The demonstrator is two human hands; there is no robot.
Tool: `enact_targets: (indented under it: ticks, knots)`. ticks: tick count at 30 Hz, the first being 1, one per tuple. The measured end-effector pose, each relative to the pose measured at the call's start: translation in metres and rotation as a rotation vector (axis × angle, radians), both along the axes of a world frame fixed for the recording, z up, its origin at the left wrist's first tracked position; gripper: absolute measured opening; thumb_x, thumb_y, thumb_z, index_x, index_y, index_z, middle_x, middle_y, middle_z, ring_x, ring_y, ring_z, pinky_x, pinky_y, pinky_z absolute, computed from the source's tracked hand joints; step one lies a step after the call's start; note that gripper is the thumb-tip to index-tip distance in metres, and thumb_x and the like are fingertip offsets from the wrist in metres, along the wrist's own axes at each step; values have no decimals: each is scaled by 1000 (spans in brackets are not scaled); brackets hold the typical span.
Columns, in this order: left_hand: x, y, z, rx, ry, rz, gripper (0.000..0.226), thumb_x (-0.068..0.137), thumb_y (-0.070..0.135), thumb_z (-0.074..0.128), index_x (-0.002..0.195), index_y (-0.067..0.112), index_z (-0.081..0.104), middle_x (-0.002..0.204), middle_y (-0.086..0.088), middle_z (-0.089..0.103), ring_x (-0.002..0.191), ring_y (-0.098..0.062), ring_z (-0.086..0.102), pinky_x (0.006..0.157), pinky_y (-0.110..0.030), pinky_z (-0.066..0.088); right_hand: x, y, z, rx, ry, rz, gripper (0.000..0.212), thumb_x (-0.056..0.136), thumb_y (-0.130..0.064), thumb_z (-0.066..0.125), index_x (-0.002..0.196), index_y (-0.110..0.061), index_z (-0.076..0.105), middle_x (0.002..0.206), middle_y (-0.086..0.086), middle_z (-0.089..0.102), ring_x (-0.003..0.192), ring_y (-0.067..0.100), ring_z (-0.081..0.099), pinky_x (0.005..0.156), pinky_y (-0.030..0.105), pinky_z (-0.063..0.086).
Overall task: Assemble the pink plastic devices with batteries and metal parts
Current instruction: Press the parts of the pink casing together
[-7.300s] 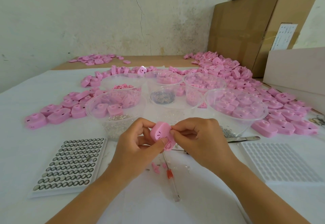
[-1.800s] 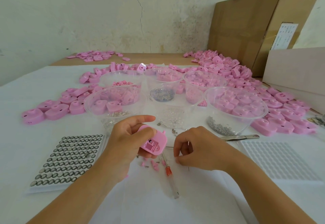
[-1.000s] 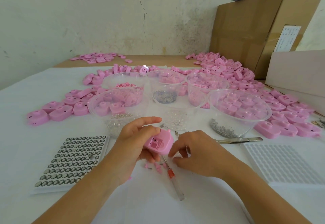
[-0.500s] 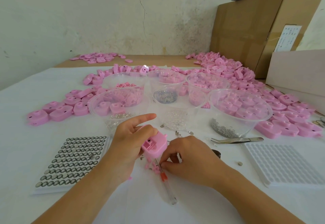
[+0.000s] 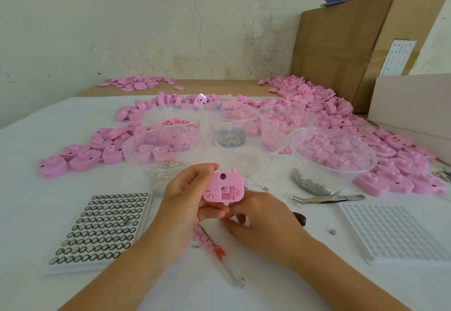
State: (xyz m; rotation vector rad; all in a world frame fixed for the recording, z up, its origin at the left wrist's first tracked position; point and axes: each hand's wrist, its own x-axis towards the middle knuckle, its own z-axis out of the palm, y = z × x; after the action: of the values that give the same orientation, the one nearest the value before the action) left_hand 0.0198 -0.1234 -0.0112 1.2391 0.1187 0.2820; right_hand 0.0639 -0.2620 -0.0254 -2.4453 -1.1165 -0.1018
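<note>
One pink device is being held upright over the near middle of the table, its open back facing the camera. The left hand is gripping its left side, fingers above and below. The right hand is curling just under it, fingertips bunched; blurred, cannot tell if pinching anything. Two trays are lying flat: a battery tray near left and a white tray near right. One pair of tweezers is lying to the right, and one screwdriver is running under the hands. At least six clear bowls are overlapping beyond, with loose pink shells heaping around them. One cardboard box is standing far right.
</note>
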Motion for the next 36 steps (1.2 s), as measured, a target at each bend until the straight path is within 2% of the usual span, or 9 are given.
enact_targets:
  ticks: [5,13,17,20,25,27,32,34,36]
  knots:
    - [2,-2,-8,-72,-43,30,30,68,30,62,92,12,68,80,-8,72,60,-25,67,51,-25,54,17,-14,-3,-123,-154,-284,30,94,-32,39,120,-29,54,111,-5,50,103,19,49,81,27,39]
    - [3,0,-3,-230,-33,-47,19,66,25,65,80,16,74,88,-7,73,79,-31,71,57,-28,57,28,-9,-6,-57,-2,-387,24,92,-17,42,87,-10,64,95,2,61,85,22,57,73,32,48]
    - [0,5,0,-333,-3,-150,27,70,22,64,92,10,70,91,-14,71,75,-37,70,53,-26,56,31,-9,-2,21,48,-409,21,86,-10,48,85,-11,69,91,3,66,83,21,60,74,32,50]
    - [-2,8,5,-472,-18,-230,35,52,21,83,83,7,75,91,-17,71,69,-34,70,50,-24,56,30,-10,-1,56,50,-395,19,84,-12,51,85,-14,70,89,-2,65,83,18,60,71,30,50]
    - [-3,10,6,-555,7,-230,46,39,16,88,79,0,73,87,-21,69,59,-32,68,46,-24,55,25,-12,2,208,-90,-339,15,84,-12,56,91,-17,69,89,-6,61,79,10,54,67,17,42]
    - [-2,9,4,-559,26,-181,32,54,17,74,80,-1,69,83,-21,67,54,-31,66,44,-24,54,21,-15,7,342,-167,-306,13,82,-3,61,88,-9,70,84,-3,64,71,6,51,65,10,40]
    - [1,7,-1,-505,60,-126,28,64,18,49,75,0,67,70,-19,63,41,-27,58,34,-19,47,22,-7,45,509,-349,-312,22,83,9,56,92,-3,72,91,8,71,81,18,66,75,19,49]
    - [1,6,-2,-455,78,-109,33,62,20,45,74,-1,68,64,-19,60,37,-24,53,31,-15,41,37,10,70,429,-306,-316,27,88,4,50,100,-6,71,102,7,70,92,18,65,81,18,46]
    - [1,5,-3,-427,88,-94,37,62,21,41,80,-3,63,59,-19,59,34,-21,49,29,-13,36,66,28,88,152,-172,-338,30,89,1,48,108,-10,68,113,5,67,97,19,62,86,21,46]
